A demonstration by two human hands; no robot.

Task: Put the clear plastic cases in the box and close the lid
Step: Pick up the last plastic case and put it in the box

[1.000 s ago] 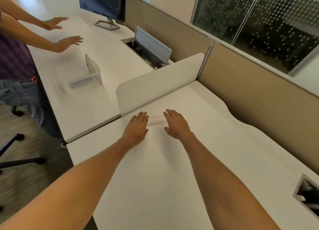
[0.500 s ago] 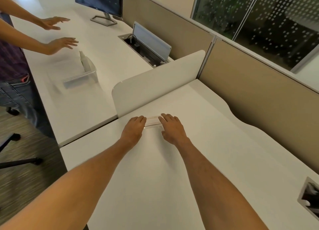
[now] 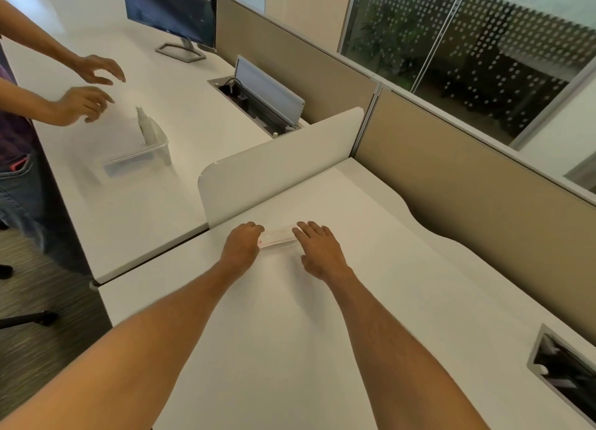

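A clear plastic case [image 3: 279, 237] with a small red mark lies flat on the white desk [image 3: 290, 333], just in front of the low white divider. My left hand [image 3: 242, 247] has its fingers curled over the case's left end. My right hand [image 3: 321, 252] rests its fingertips on the right end, so the case is held between both hands. A clear plastic box [image 3: 138, 158] stands on the neighbouring desk to the left, blurred, with a pale upright piece [image 3: 144, 126] at its far end; whether that is its lid I cannot tell.
Another person's two hands [image 3: 85, 103] hover over the left desk near the box. A low white divider [image 3: 277, 162] separates the desks. A monitor [image 3: 171, 7] and an open cable tray [image 3: 258, 103] sit behind; a second cable opening [image 3: 564, 365] lies at the right.
My hands have drawn closer together onto the ends of the case and my left fingers have curled over it. The other person's hands have shifted slightly above the box.
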